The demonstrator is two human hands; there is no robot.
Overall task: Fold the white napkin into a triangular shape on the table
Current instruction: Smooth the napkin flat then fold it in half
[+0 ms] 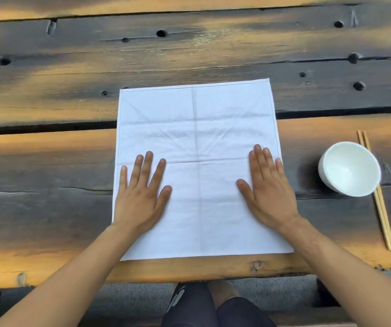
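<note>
The white napkin (198,142) lies spread flat as a full square on the wooden table (48,161), with crease lines crossing at its middle. My left hand (141,197) rests palm down on its near left part, fingers apart. Palm down too, my right hand (267,192) presses on the near right part, close to the right hem. Neither hand grips the cloth.
A white bowl (350,168) stands to the right of the napkin, with a pair of wooden chopsticks (383,213) lying beside and partly behind it. The table's near edge (189,270) runs just below the napkin; my knees show under it.
</note>
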